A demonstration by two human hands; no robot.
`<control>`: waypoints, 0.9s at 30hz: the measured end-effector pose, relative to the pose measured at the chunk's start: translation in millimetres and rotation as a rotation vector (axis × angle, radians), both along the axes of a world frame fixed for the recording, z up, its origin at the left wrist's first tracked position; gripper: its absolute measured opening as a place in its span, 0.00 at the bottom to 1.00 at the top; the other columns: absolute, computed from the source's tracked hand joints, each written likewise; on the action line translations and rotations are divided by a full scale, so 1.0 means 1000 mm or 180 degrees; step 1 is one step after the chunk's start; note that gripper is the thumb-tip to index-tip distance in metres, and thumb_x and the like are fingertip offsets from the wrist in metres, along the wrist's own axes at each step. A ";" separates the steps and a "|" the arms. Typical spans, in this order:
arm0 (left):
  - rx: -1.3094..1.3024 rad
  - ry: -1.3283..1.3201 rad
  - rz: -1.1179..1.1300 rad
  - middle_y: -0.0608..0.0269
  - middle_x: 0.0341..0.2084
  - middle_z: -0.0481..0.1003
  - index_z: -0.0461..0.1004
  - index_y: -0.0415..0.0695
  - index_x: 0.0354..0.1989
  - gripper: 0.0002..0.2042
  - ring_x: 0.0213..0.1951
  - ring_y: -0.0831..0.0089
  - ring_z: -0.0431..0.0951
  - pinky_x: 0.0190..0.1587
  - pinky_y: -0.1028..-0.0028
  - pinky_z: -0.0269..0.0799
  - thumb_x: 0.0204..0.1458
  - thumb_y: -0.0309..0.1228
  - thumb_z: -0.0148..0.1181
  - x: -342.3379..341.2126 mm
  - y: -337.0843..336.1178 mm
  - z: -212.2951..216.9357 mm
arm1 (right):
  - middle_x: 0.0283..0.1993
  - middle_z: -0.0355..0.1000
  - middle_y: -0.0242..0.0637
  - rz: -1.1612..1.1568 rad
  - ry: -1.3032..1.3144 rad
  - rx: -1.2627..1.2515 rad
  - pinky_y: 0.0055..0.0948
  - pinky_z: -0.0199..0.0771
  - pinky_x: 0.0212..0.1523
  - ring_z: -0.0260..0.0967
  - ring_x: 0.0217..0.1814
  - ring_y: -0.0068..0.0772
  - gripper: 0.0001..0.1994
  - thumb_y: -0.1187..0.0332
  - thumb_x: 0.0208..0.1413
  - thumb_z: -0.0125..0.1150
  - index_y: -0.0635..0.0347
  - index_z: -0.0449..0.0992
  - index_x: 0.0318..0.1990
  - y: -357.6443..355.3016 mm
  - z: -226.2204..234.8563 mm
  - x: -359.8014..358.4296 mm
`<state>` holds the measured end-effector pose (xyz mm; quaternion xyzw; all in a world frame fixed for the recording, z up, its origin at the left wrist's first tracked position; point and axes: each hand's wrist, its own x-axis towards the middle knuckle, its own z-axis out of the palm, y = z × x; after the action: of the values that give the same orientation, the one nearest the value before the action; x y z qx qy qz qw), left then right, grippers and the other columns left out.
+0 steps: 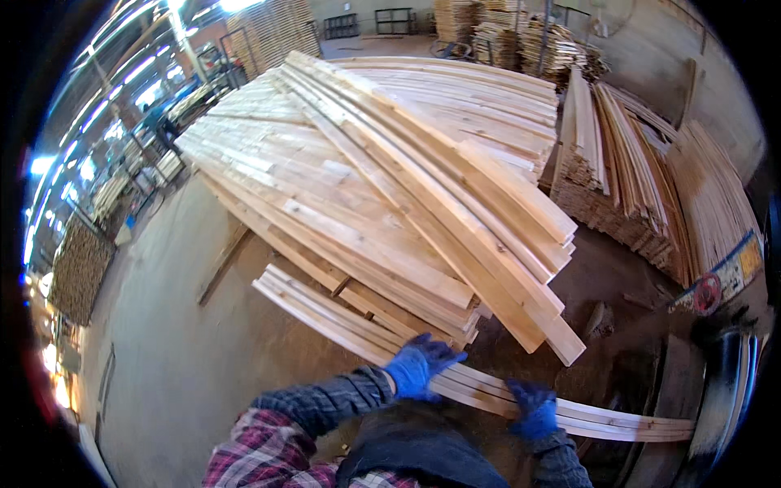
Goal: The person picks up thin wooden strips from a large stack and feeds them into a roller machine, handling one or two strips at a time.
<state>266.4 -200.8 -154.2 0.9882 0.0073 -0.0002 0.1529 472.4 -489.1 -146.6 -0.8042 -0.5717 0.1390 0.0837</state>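
Both hands on a thin bundle of long wooden slats [358, 329] that runs across in front of me from upper left to lower right. My left hand [419, 366], in a blue glove, lies over the top of the bundle near its middle, fingers spread and curled over the far edge: grasping. My right hand [534, 411], also gloved blue, clamps the same slats further along toward their right end. The slats look stacked several deep and bow slightly along their length.

Just beyond the bundle, a large pile of sawn boards [382, 179] slopes toward me, its near ends overhanging; the upper boards lie fanned and uneven. The far end of my bundle appears tucked under or against that pile's lower edge; I cannot tell whether they touch. To the right, more stacked timber [626, 179] stands well apart on the concrete floor [179, 342]. A dark machine edge [732, 366] sits at my far right.

Risks as I judge them: the slats are loose, so an uneven grip could let the lower ones slide out and splay. Their long free end could sag and swing into the machine. Any tug against the overhanging pile could shift its fanned top boards toward my hands.
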 end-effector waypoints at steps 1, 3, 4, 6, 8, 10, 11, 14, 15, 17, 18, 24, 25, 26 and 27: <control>0.0113 -0.0085 0.0037 0.52 0.64 0.67 0.55 0.53 0.73 0.55 0.64 0.52 0.67 0.70 0.46 0.52 0.33 0.60 0.72 -0.009 0.016 0.004 | 0.60 0.71 0.42 0.0017 0.0016 0.0037 0.57 0.63 0.58 0.69 0.56 0.51 0.47 0.53 0.33 0.75 0.43 0.65 0.68 -0.013 -0.005 0.012; 0.0580 0.0203 0.0189 0.53 0.62 0.69 0.59 0.55 0.71 0.53 0.63 0.53 0.69 0.69 0.45 0.53 0.33 0.60 0.71 -0.041 0.067 0.013 | 0.58 0.72 0.43 0.0030 0.0044 0.0110 0.56 0.65 0.56 0.70 0.54 0.51 0.45 0.53 0.33 0.75 0.47 0.67 0.66 -0.040 -0.011 0.034; 0.0717 0.0232 0.0309 0.53 0.61 0.70 0.61 0.55 0.70 0.51 0.62 0.53 0.69 0.69 0.44 0.54 0.33 0.60 0.71 -0.067 0.097 0.007 | 0.57 0.73 0.43 0.0004 -0.0158 0.0108 0.55 0.66 0.56 0.71 0.53 0.50 0.44 0.54 0.34 0.75 0.49 0.68 0.65 -0.048 -0.009 0.037; 0.0947 0.0342 0.0511 0.53 0.59 0.72 0.65 0.54 0.67 0.48 0.61 0.52 0.70 0.68 0.45 0.55 0.32 0.58 0.73 -0.102 0.144 0.014 | 0.54 0.74 0.44 -0.0121 -0.0580 0.0106 0.54 0.67 0.54 0.71 0.52 0.50 0.41 0.57 0.34 0.74 0.52 0.70 0.63 -0.067 0.003 0.041; 0.1055 0.0625 0.0599 0.53 0.58 0.73 0.67 0.54 0.65 0.47 0.61 0.52 0.70 0.68 0.45 0.56 0.30 0.56 0.74 -0.105 0.160 0.023 | 0.54 0.74 0.45 -0.0292 -0.0550 0.0203 0.54 0.68 0.55 0.72 0.51 0.51 0.40 0.58 0.35 0.73 0.54 0.71 0.62 -0.083 -0.005 0.052; 0.1030 0.0995 0.0563 0.52 0.57 0.73 0.68 0.53 0.64 0.47 0.61 0.52 0.70 0.68 0.46 0.56 0.28 0.53 0.75 -0.094 0.154 0.015 | 0.53 0.74 0.46 -0.0373 -0.0638 0.0422 0.54 0.68 0.55 0.71 0.52 0.52 0.39 0.60 0.35 0.72 0.55 0.71 0.62 -0.099 -0.018 0.060; 0.1040 0.0953 0.0552 0.51 0.57 0.73 0.68 0.52 0.64 0.47 0.60 0.52 0.71 0.68 0.47 0.56 0.28 0.52 0.75 -0.082 0.147 0.010 | 0.53 0.74 0.47 -0.0388 -0.0743 0.0606 0.54 0.68 0.56 0.71 0.52 0.54 0.40 0.61 0.34 0.71 0.55 0.70 0.62 -0.102 -0.026 0.061; 0.0915 0.1022 0.0549 0.48 0.56 0.73 0.70 0.48 0.61 0.45 0.60 0.52 0.71 0.69 0.48 0.56 0.27 0.50 0.76 -0.048 0.107 0.015 | 0.57 0.72 0.49 -0.0232 -0.0195 0.0778 0.51 0.68 0.59 0.70 0.56 0.56 0.42 0.63 0.33 0.71 0.55 0.68 0.65 -0.059 -0.006 0.042; 0.0852 0.0979 0.0498 0.48 0.56 0.73 0.70 0.48 0.61 0.45 0.60 0.51 0.71 0.69 0.48 0.55 0.27 0.49 0.76 -0.046 0.094 0.010 | 0.59 0.71 0.51 -0.0219 0.0137 0.0657 0.50 0.67 0.61 0.69 0.57 0.56 0.42 0.62 0.35 0.72 0.55 0.68 0.65 -0.040 0.003 0.029; 0.0763 0.0860 0.0376 0.48 0.55 0.73 0.70 0.48 0.61 0.45 0.60 0.50 0.70 0.69 0.49 0.55 0.26 0.49 0.76 -0.043 0.070 0.001 | 0.62 0.69 0.51 -0.0222 0.0683 0.0761 0.50 0.66 0.64 0.67 0.61 0.55 0.41 0.62 0.41 0.72 0.57 0.65 0.67 0.007 0.015 -0.006; 0.0699 0.0840 0.0329 0.49 0.58 0.72 0.66 0.49 0.64 0.48 0.61 0.52 0.69 0.70 0.49 0.53 0.29 0.51 0.75 -0.040 0.058 -0.006 | 0.64 0.68 0.51 -0.0203 0.0919 0.0953 0.50 0.65 0.65 0.66 0.64 0.55 0.39 0.62 0.46 0.71 0.59 0.63 0.68 0.028 0.012 -0.021; -0.0079 0.0393 0.0099 0.50 0.60 0.70 0.55 0.50 0.73 0.55 0.63 0.54 0.69 0.72 0.49 0.48 0.34 0.56 0.73 -0.007 0.010 0.005 | 0.65 0.66 0.54 -0.1169 0.2233 0.2134 0.41 0.68 0.63 0.67 0.64 0.47 0.32 0.65 0.56 0.65 0.68 0.63 0.67 0.155 0.035 -0.059; -0.0128 0.0386 0.0048 0.50 0.60 0.70 0.54 0.50 0.73 0.55 0.63 0.54 0.69 0.72 0.48 0.47 0.34 0.56 0.73 -0.010 0.011 0.002 | 0.65 0.66 0.50 -0.1520 0.3386 0.2539 0.37 0.67 0.63 0.67 0.63 0.40 0.32 0.68 0.58 0.63 0.69 0.62 0.68 0.175 0.049 -0.067; -0.0097 0.0301 0.0000 0.50 0.59 0.71 0.54 0.50 0.73 0.54 0.62 0.53 0.70 0.70 0.48 0.51 0.35 0.56 0.73 -0.010 0.018 0.018 | 0.65 0.65 0.49 -0.1758 0.3476 0.2593 0.36 0.65 0.64 0.65 0.64 0.38 0.32 0.69 0.58 0.62 0.69 0.61 0.69 0.181 0.045 -0.065; -0.0212 0.0298 0.0115 0.50 0.59 0.71 0.55 0.51 0.73 0.54 0.61 0.51 0.70 0.69 0.48 0.53 0.35 0.56 0.73 -0.018 0.031 0.022 | 0.66 0.64 0.48 -0.1970 0.3588 0.2618 0.34 0.64 0.65 0.63 0.66 0.36 0.32 0.70 0.59 0.62 0.69 0.60 0.69 0.185 0.041 -0.063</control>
<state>248.1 -169.8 -131.8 0.9812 0.0322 -0.0439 0.1852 409.2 -304.6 -105.6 -0.6392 -0.1968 0.2746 0.6909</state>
